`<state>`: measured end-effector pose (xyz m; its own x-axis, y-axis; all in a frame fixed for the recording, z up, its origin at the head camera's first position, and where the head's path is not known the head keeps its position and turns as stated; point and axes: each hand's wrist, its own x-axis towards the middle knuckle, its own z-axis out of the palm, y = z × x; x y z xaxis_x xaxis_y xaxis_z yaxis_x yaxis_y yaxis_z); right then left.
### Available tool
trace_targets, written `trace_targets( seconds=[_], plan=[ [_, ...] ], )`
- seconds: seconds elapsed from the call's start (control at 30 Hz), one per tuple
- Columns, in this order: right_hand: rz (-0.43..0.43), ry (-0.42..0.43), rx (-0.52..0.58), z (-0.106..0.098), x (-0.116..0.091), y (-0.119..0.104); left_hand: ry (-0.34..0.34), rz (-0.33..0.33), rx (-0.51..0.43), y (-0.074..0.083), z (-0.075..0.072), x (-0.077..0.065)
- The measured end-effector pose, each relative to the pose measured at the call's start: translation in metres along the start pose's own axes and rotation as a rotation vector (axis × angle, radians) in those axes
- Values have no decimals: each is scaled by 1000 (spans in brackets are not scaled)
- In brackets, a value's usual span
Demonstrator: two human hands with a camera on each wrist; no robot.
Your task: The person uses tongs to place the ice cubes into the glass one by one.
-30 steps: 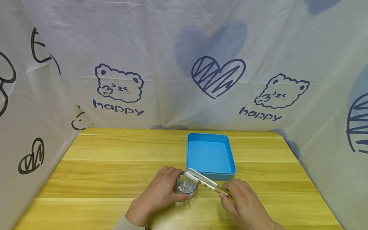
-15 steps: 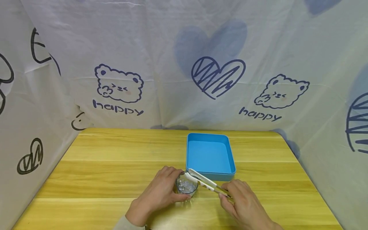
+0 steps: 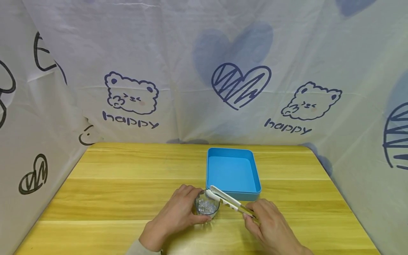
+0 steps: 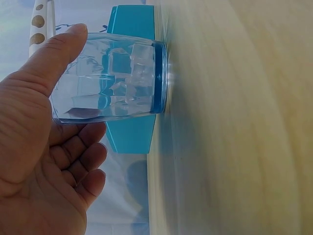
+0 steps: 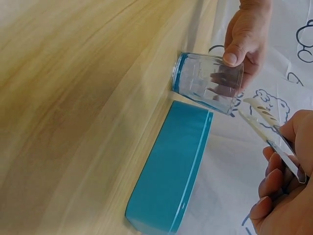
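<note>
A clear drinking glass (image 4: 159, 78) with a blue-tinted base stands upright on the table, holding several clear ice-like cubes (image 4: 142, 63). My left hand (image 3: 178, 210) grips it near the rim, thumb on the near side and fingers behind. In my right hand (image 3: 274, 226) is a pair of tongs (image 3: 227, 197) with white, holed arms and metal handles. The tips hover at the glass's rim, slightly apart. Between them I see nothing in the right wrist view. The glass wall and left fingers partly hide each other.
Just behind the glass sits a shallow blue open box (image 3: 239, 196) with nothing visible inside. The wooden table (image 3: 127, 198) extends to both sides. A white cloth (image 3: 185, 117) printed with bears and hearts hangs behind it and along the sides.
The tong tips shift very slightly upward over the rim. Cubes in the glass look a little rearranged. Both hands keep their places and the blue box stays still.
</note>
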<state>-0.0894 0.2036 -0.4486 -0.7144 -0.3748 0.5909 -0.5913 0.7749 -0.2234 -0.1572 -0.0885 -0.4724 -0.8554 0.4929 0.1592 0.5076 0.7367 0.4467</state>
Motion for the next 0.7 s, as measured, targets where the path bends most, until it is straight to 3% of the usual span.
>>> trace_targets(
  seconds=[0.2,0.33,0.53,0.7],
  plan=[
    [74,63,-18,-2,0,6,-7,-5,-7,0,0,0],
    [169,136,-60,-5,1,19,-14,-11,-15,0,0,0],
    [338,174,-142,-11,-4,55,-14,-9,-20,1,-2,0],
    [469,117,-186,-19,-12,92,-19,-13,-31,1,-2,1]
  ],
)
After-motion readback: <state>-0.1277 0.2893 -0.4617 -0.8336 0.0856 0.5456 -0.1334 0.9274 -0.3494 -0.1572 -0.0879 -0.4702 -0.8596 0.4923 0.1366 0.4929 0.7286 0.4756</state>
